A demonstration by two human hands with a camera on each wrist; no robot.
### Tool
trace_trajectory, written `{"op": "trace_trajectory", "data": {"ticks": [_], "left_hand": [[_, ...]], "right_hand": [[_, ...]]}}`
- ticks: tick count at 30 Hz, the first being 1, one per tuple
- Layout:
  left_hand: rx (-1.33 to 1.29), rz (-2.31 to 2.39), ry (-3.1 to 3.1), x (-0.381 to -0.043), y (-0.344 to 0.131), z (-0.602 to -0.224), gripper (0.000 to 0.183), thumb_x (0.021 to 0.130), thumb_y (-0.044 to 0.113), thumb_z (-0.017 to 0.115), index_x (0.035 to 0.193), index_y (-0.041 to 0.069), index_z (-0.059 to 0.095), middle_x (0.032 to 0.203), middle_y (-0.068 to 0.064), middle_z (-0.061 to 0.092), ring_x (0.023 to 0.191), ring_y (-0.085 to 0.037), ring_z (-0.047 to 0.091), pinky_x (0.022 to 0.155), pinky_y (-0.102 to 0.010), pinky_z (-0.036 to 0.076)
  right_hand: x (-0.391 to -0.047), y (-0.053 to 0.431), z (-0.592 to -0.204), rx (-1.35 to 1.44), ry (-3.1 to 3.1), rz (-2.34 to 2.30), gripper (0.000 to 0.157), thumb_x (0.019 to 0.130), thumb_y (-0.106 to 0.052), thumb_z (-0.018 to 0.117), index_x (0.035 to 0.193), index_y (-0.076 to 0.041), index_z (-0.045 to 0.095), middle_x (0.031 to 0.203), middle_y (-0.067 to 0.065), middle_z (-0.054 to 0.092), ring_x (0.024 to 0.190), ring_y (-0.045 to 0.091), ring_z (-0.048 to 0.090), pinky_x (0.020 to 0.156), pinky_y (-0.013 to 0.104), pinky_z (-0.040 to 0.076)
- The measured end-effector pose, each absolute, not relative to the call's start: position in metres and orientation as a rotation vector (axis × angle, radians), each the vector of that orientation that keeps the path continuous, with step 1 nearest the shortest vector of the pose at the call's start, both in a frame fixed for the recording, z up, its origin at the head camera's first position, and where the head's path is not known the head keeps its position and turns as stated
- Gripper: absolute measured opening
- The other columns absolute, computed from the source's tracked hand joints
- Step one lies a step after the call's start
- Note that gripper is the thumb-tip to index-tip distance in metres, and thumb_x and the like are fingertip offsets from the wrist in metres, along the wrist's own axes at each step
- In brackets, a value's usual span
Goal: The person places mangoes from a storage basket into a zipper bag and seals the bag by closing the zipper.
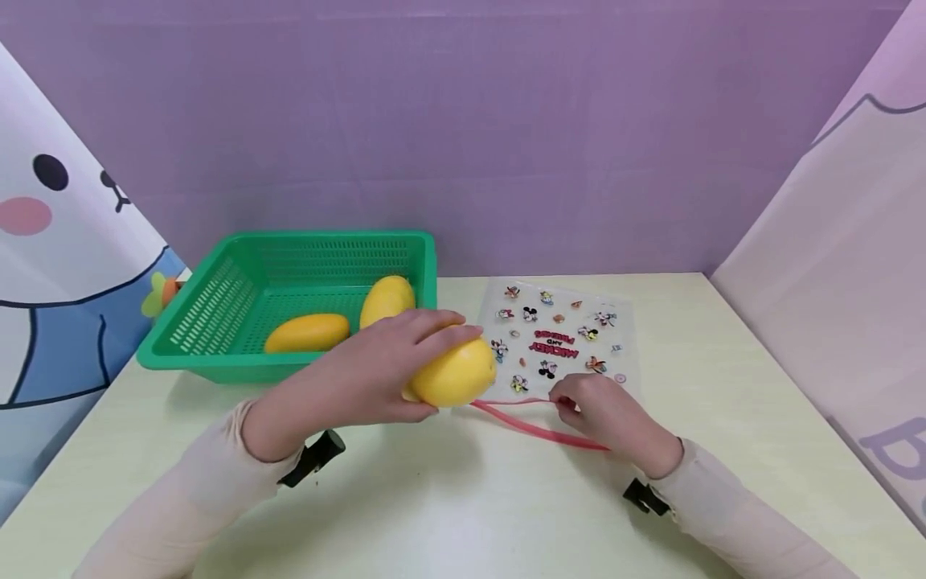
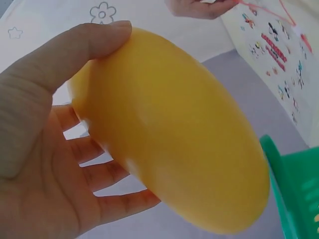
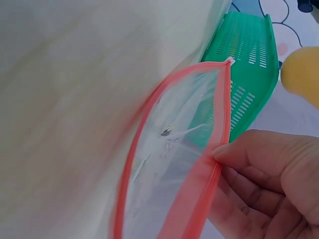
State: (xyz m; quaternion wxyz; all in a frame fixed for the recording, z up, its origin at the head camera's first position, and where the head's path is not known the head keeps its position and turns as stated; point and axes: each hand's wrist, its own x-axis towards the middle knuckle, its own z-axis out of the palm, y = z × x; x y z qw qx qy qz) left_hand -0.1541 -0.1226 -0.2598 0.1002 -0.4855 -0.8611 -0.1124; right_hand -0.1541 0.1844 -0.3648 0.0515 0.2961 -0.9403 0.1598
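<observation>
My left hand (image 1: 347,378) grips a yellow mango (image 1: 457,371) from above, thumb on one side and fingers on the other. The mango is in the air, between the basket and a clear zip bag (image 1: 560,322) printed with cartoon figures. At the bag's red-edged mouth, my right hand (image 1: 608,414) pinches one edge (image 3: 214,154) between thumb and fingers. This lifts it away from the other edge, so the mouth gapes, as the right wrist view shows. The bag lies flat on the table, its printed side up.
To the left stands a green plastic basket (image 1: 325,236) with slotted walls. Inside it lie one mango (image 1: 307,332) on its side and another mango (image 1: 387,299) by the right wall, partly hidden by my left hand. A purple cloth (image 1: 579,145) hangs behind the table (image 1: 731,386).
</observation>
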Motion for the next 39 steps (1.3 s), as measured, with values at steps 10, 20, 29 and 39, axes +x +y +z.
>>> {"op": "trace_trajectory", "data": {"ticks": [10, 20, 29, 39], "left_hand": [[-1.522, -0.306, -2.531, -0.148, -0.112, -0.267, 0.083, 0.07, 0.028, 0.081, 0.14, 0.019, 0.038, 0.135, -0.004, 0.047, 0.122, -0.023, 0.044, 0.097, -0.045, 0.042], [-1.63, -0.263, -2.43, -0.14, -0.104, -0.271, 0.082, 0.068, 0.03, 0.083, 0.137, 0.019, 0.04, 0.131, -0.004, 0.048, 0.12, -0.023, 0.046, 0.096, -0.041, 0.044], [-1.698, -0.232, -2.396, -0.138, -0.097, -0.274, 0.08, 0.07, 0.029, 0.081, 0.138, 0.019, 0.039, 0.131, -0.004, 0.047, 0.12, -0.022, 0.045, 0.099, -0.039, 0.041], [-1.787, -0.165, -2.329, -0.14, -0.088, -0.278, 0.08, 0.072, 0.03, 0.079, 0.139, 0.02, 0.038, 0.131, -0.003, 0.047, 0.121, -0.021, 0.044, 0.099, -0.036, 0.04]], "right_hand": [[-0.155, 0.182, -0.365, 0.874, -2.877, 0.469, 0.011, 0.076, 0.003, 0.07, 0.077, -0.008, 0.069, 0.067, -0.007, 0.058, 0.059, 0.005, 0.045, 0.054, 0.018, 0.042], [-0.157, 0.181, -0.365, 0.85, -2.901, 0.469, 0.013, 0.075, 0.003, 0.068, 0.075, -0.009, 0.066, 0.065, -0.008, 0.055, 0.059, 0.006, 0.045, 0.054, 0.018, 0.042], [-0.158, 0.181, -0.364, 0.858, -2.909, 0.499, 0.012, 0.076, 0.003, 0.069, 0.076, -0.008, 0.068, 0.067, -0.007, 0.057, 0.059, 0.006, 0.046, 0.055, 0.018, 0.043], [-0.159, 0.181, -0.362, 0.887, -2.905, 0.527, 0.012, 0.077, 0.003, 0.069, 0.077, -0.008, 0.069, 0.069, -0.007, 0.06, 0.06, 0.006, 0.047, 0.055, 0.018, 0.045]]}}
